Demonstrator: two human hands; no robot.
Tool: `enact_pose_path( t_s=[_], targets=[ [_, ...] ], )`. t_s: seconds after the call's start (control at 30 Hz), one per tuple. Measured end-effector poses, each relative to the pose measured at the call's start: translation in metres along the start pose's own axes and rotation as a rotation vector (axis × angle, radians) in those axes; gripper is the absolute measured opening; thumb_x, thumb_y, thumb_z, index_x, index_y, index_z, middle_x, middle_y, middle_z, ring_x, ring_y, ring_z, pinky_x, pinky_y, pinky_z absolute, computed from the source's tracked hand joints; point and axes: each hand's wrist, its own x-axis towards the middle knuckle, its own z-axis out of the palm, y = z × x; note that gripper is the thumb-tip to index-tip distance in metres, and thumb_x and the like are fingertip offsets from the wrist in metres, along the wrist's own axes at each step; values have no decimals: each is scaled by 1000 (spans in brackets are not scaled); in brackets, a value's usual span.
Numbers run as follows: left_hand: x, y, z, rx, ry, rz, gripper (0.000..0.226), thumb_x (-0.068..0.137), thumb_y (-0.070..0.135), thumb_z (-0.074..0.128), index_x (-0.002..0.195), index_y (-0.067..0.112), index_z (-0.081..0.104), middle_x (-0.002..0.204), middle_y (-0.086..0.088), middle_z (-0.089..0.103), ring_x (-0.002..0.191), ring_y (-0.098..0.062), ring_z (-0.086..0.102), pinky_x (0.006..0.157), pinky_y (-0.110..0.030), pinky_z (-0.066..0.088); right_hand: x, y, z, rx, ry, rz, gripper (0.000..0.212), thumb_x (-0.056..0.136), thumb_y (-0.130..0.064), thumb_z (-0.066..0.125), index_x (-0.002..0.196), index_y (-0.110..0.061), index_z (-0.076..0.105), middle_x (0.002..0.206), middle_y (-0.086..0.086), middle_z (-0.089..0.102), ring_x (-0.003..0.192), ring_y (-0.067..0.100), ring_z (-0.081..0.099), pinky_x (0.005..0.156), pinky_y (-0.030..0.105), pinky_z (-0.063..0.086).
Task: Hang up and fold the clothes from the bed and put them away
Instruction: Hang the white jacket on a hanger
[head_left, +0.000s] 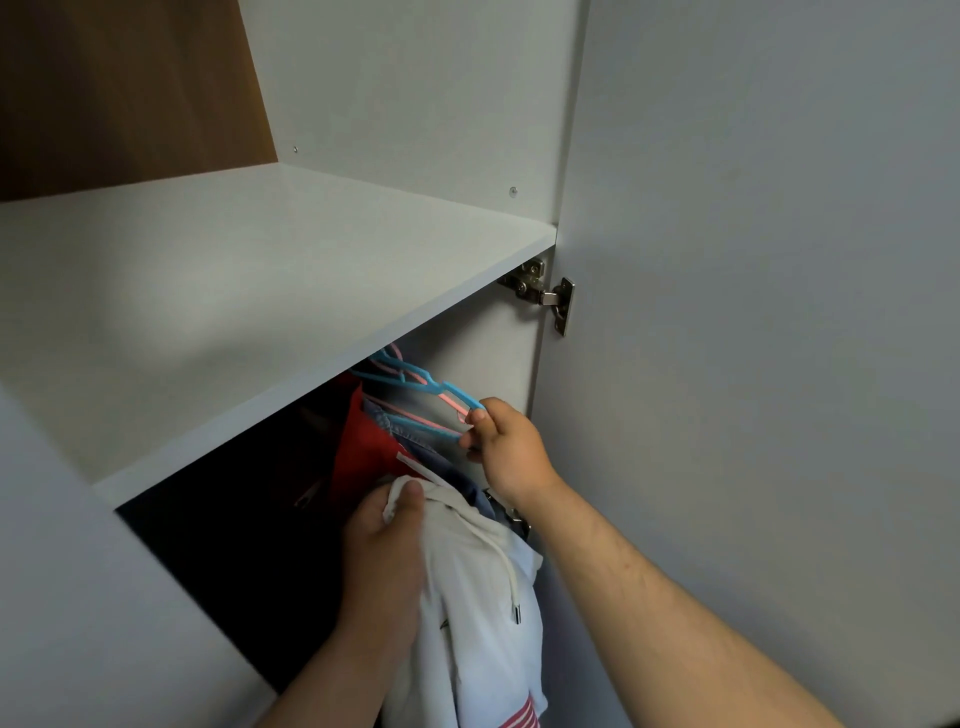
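Open white wardrobe door (753, 260) across the whole 3 o'clock side. White shelf (234, 291) from 9 o'clock to centre, with dark hanging space beneath. White hoodie (483, 597) at 6 o'clock, at the mouth of that space, its bunched top gripped in the left hand (384, 561) with the thumb over the fabric. Right hand (506, 447) just off centre toward 6 o'clock, pinching the end of a blue hanger (415, 376). Red garment (358, 447) and denim garment (415, 436) hanging at 10 o'clock of the right hand. Pink hangers (452, 402) mixed in. Metal hinge (545, 293) at 1 o'clock of the right hand.
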Motion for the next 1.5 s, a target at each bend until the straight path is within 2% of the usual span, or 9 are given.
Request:
enact_pose_path(
  t_s=[0.2, 0.37, 0.47, 0.67, 0.8, 0.93, 1.1, 1.23, 1.5],
  targets=[
    [-9, -2, 0, -1, -27, 9, 22, 100, 14, 54, 90, 14, 73, 88, -5, 76, 85, -19, 73, 77, -32, 54, -48, 23, -15, -24, 93, 1, 25, 103, -20, 46, 87, -10, 61, 82, 8, 66, 77, 22, 60, 77, 41, 51],
    [-16, -3, -9, 52, -60, 29, 19, 100, 15, 55, 94, 11, 72, 91, -5, 76, 89, -20, 72, 85, -38, 54, -112, 34, -25, -69, 155, -15, 25, 101, -14, 51, 81, -22, 64, 81, -11, 66, 72, 0, 55, 69, 16, 43],
    [-26, -1, -16, 78, -94, 70, 19, 99, 14, 54, 95, 11, 72, 91, 0, 76, 88, -13, 71, 79, -26, 53, -148, 26, -24, -64, 234, 10, 26, 101, -16, 51, 81, -27, 64, 75, -19, 65, 70, -1, 57, 65, 12, 42],
    [-65, 10, -24, -5, -246, 60, 20, 99, 5, 52, 86, 6, 67, 75, 5, 73, 71, -6, 66, 63, -15, 52, -211, -8, 6, -51, 247, -41, 29, 88, -36, 49, 73, -12, 57, 69, 4, 55, 63, 4, 45, 62, 29, 39],
    [-91, 18, -41, -40, -371, 10, 14, 97, 15, 59, 93, 8, 71, 90, -10, 75, 85, -26, 69, 86, -46, 56, -247, -35, 13, -71, 302, -42, 27, 90, -32, 52, 76, -10, 59, 74, 7, 57, 65, 5, 46, 63, 31, 40],
    [-125, 36, -66, -134, -500, -7, 28, 83, 35, 62, 94, 13, 73, 94, -18, 74, 96, -43, 69, 90, -58, 54, -296, -56, 21, -196, 409, -61, 22, 91, -38, 47, 82, -24, 60, 78, -10, 60, 75, 9, 54, 64, 18, 40],
    [-169, 54, -96, -311, -633, -93, 25, 80, 33, 60, 89, 18, 78, 93, -13, 75, 90, -27, 69, 85, -42, 55, -357, -80, 35, -245, 534, -105, 24, 92, -39, 41, 85, -22, 57, 82, -13, 59, 80, 9, 53, 68, 18, 40],
    [-201, 66, -124, -396, -714, -255, 35, 71, 21, 57, 96, 12, 79, 109, -20, 72, 109, -36, 66, 100, -46, 49, -406, -98, 38, -277, 583, -90, 20, 94, -45, 39, 83, -34, 51, 75, -17, 56, 71, 5, 52, 61, 15, 38],
    [-277, 97, -146, -203, -1275, -49, 29, 73, 26, 72, 101, 18, 77, 100, -22, 73, 95, -31, 68, 88, -49, 54, -510, -126, 25, -208, 746, -131, 62, 77, -90, 36, 91, -35, 62, 79, -7, 63, 69, 5, 56, 60, 14, 42]
  ],
)
